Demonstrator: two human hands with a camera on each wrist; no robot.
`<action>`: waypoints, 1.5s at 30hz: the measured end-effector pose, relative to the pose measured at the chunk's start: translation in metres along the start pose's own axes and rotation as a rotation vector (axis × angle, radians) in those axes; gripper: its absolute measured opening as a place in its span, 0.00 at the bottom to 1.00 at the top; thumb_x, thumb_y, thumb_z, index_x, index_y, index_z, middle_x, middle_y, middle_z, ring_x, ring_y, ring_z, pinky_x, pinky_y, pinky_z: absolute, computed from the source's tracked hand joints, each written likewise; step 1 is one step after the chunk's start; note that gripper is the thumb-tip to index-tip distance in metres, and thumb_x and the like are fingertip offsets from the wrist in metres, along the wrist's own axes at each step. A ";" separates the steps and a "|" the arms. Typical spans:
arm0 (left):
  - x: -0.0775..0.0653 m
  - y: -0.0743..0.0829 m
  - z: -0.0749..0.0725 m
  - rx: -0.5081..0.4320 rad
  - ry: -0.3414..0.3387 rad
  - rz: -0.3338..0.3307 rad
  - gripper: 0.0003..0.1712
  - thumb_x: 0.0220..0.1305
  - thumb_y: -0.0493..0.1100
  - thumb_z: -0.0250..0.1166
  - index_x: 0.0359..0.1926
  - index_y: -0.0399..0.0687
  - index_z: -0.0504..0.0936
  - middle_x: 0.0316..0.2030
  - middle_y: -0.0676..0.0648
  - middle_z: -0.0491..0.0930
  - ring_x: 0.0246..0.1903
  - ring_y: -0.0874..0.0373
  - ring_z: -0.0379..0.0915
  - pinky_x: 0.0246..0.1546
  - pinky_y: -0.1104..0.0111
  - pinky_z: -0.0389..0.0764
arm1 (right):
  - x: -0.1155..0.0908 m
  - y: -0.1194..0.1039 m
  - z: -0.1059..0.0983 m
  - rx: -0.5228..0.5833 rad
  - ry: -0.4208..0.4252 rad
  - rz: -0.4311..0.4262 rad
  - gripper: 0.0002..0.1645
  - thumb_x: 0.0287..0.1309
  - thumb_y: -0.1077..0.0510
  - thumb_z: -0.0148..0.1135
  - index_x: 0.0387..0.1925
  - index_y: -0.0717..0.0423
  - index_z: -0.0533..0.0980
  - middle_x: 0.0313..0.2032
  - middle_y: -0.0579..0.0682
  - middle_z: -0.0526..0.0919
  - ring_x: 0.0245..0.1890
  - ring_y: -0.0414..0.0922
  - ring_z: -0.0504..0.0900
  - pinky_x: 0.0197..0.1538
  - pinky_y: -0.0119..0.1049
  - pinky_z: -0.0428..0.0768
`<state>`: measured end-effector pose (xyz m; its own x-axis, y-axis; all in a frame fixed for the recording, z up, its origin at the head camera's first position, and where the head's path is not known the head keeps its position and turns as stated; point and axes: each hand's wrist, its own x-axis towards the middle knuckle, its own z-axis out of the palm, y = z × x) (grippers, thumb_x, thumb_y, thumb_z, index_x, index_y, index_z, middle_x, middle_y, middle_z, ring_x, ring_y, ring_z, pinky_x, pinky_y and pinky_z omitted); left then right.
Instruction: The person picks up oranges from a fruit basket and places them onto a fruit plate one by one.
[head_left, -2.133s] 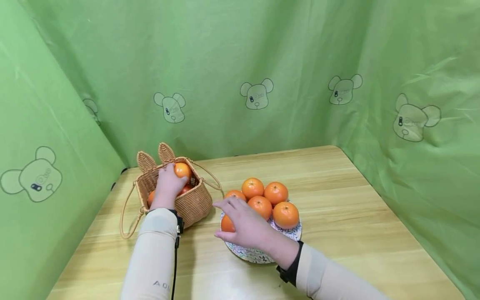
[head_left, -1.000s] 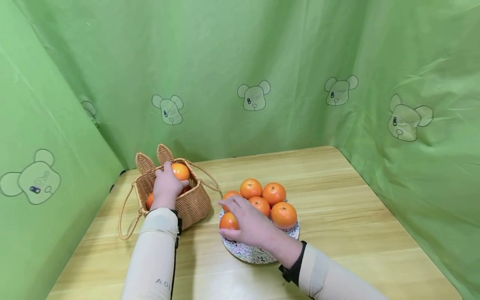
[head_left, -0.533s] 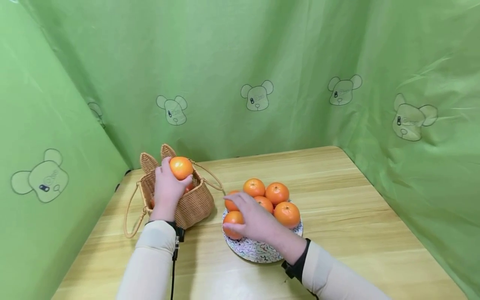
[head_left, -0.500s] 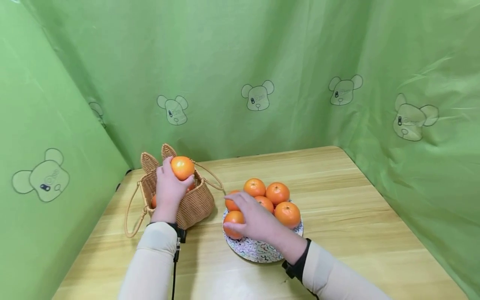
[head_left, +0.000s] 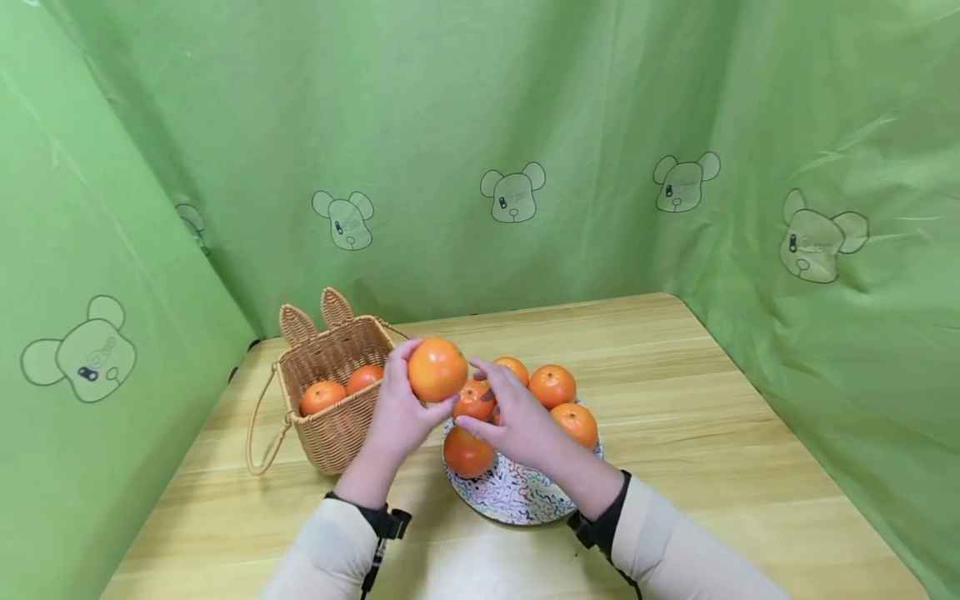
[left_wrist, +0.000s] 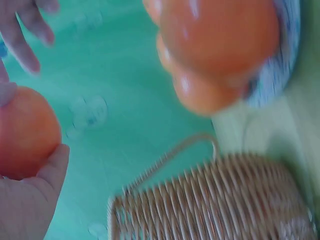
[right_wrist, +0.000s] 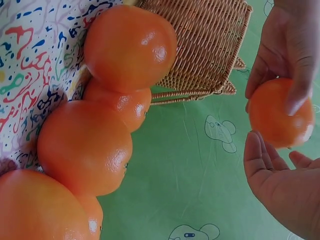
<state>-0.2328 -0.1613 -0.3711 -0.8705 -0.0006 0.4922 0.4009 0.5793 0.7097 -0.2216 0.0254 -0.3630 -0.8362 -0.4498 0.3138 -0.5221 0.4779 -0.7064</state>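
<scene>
My left hand (head_left: 393,421) grips an orange (head_left: 438,369) in the air between the basket and the plate, thumb on its near side. Close by on the right is my right hand (head_left: 525,425), thumb and fingers spread apart toward that fruit and holding nothing. In the right wrist view the held orange (right_wrist: 281,114) sits just above the right fingertips; whether they touch it I cannot tell. Several oranges (head_left: 552,386) rest on the patterned round plate (head_left: 510,500), partly covered by the right hand. Two more oranges (head_left: 323,397) lie inside the wicker basket (head_left: 337,433).
The basket has two upright ear shapes and looped handles, one handle (head_left: 258,437) hanging at its left. Everything stands on a wooden table (head_left: 712,467). Green curtains (head_left: 420,108) with bear heads enclose the back and both sides.
My left hand has lifted an orange out of the basket and carried it right, beside my right hand. The right hand stays over the plate, its fingers slightly raised.
</scene>
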 end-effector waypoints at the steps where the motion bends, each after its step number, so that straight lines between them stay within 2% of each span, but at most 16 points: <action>1: -0.003 0.004 0.003 -0.013 -0.020 0.016 0.49 0.34 0.40 0.75 0.60 0.48 0.59 0.52 0.43 0.66 0.49 0.51 0.67 0.51 0.54 0.70 | 0.000 0.000 -0.001 0.023 0.002 0.006 0.44 0.53 0.45 0.63 0.67 0.48 0.54 0.55 0.50 0.67 0.41 0.43 0.73 0.41 0.35 0.76; 4: -0.012 0.012 0.009 -0.035 -0.078 0.063 0.50 0.33 0.38 0.75 0.59 0.47 0.58 0.52 0.41 0.66 0.48 0.49 0.68 0.48 0.55 0.72 | -0.002 0.001 -0.002 0.057 0.015 0.022 0.45 0.52 0.44 0.62 0.67 0.47 0.52 0.55 0.51 0.65 0.43 0.44 0.72 0.43 0.37 0.76; 9: -0.021 0.018 0.019 -0.026 -0.151 0.105 0.49 0.34 0.37 0.73 0.59 0.46 0.57 0.52 0.40 0.65 0.46 0.48 0.70 0.44 0.57 0.75 | -0.004 0.004 -0.001 0.078 0.028 0.054 0.48 0.50 0.42 0.63 0.67 0.48 0.52 0.58 0.51 0.63 0.48 0.45 0.72 0.48 0.40 0.76; 19: -0.022 0.016 0.025 -0.027 -0.178 0.111 0.49 0.34 0.37 0.74 0.59 0.47 0.57 0.52 0.41 0.65 0.45 0.49 0.69 0.45 0.57 0.74 | -0.005 0.009 -0.001 0.117 0.029 0.087 0.47 0.48 0.43 0.65 0.66 0.47 0.55 0.57 0.47 0.63 0.47 0.43 0.72 0.47 0.38 0.77; 23: -0.020 0.017 0.023 0.000 -0.203 0.114 0.49 0.36 0.38 0.74 0.60 0.48 0.57 0.53 0.41 0.64 0.47 0.50 0.69 0.45 0.59 0.75 | -0.004 0.012 -0.003 0.092 0.045 0.083 0.47 0.47 0.43 0.67 0.65 0.48 0.56 0.57 0.47 0.64 0.46 0.43 0.73 0.46 0.38 0.77; 27: -0.016 0.015 0.017 -0.023 -0.265 0.087 0.52 0.38 0.37 0.74 0.64 0.50 0.55 0.57 0.42 0.61 0.54 0.50 0.65 0.48 0.65 0.75 | -0.005 0.018 -0.008 0.004 0.058 0.088 0.46 0.45 0.43 0.68 0.64 0.48 0.58 0.58 0.49 0.66 0.47 0.45 0.74 0.46 0.42 0.76; 30: -0.013 0.011 0.010 -0.058 -0.289 0.040 0.54 0.39 0.37 0.75 0.65 0.54 0.54 0.60 0.44 0.58 0.57 0.50 0.62 0.50 0.67 0.74 | -0.009 0.026 -0.011 -0.087 0.038 0.097 0.46 0.42 0.44 0.69 0.63 0.47 0.60 0.56 0.51 0.67 0.45 0.47 0.75 0.45 0.45 0.76; 34: -0.010 0.007 0.003 -0.058 -0.260 0.001 0.54 0.39 0.36 0.75 0.65 0.55 0.54 0.59 0.45 0.58 0.56 0.52 0.61 0.51 0.64 0.73 | -0.017 0.042 -0.012 -0.222 -0.034 0.074 0.46 0.39 0.45 0.70 0.61 0.47 0.62 0.51 0.50 0.69 0.42 0.44 0.74 0.41 0.41 0.76; 37: -0.009 0.005 0.000 -0.048 -0.248 -0.013 0.52 0.40 0.35 0.73 0.65 0.53 0.55 0.58 0.45 0.59 0.55 0.53 0.62 0.51 0.64 0.73 | -0.022 0.053 -0.009 -0.280 -0.095 0.012 0.42 0.36 0.46 0.70 0.57 0.45 0.64 0.48 0.45 0.70 0.41 0.39 0.73 0.41 0.36 0.75; 41: -0.008 0.004 0.000 -0.028 -0.260 -0.019 0.49 0.42 0.35 0.72 0.64 0.51 0.56 0.57 0.46 0.60 0.56 0.52 0.62 0.52 0.65 0.72 | -0.029 0.064 -0.003 -0.353 -0.150 -0.047 0.43 0.34 0.44 0.69 0.57 0.45 0.64 0.50 0.43 0.71 0.42 0.38 0.73 0.42 0.36 0.74; 45: -0.009 0.003 0.000 -0.024 -0.272 -0.031 0.47 0.43 0.34 0.71 0.64 0.50 0.58 0.57 0.46 0.61 0.57 0.50 0.61 0.52 0.64 0.72 | -0.036 0.069 0.003 -0.481 -0.170 -0.067 0.42 0.39 0.39 0.65 0.58 0.47 0.65 0.49 0.47 0.71 0.31 0.40 0.75 0.31 0.35 0.75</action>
<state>-0.2236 -0.1591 -0.3737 -0.9258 0.2030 0.3190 0.3769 0.5630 0.7355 -0.2274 0.0720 -0.4251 -0.7799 -0.5888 0.2122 -0.6254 0.7188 -0.3038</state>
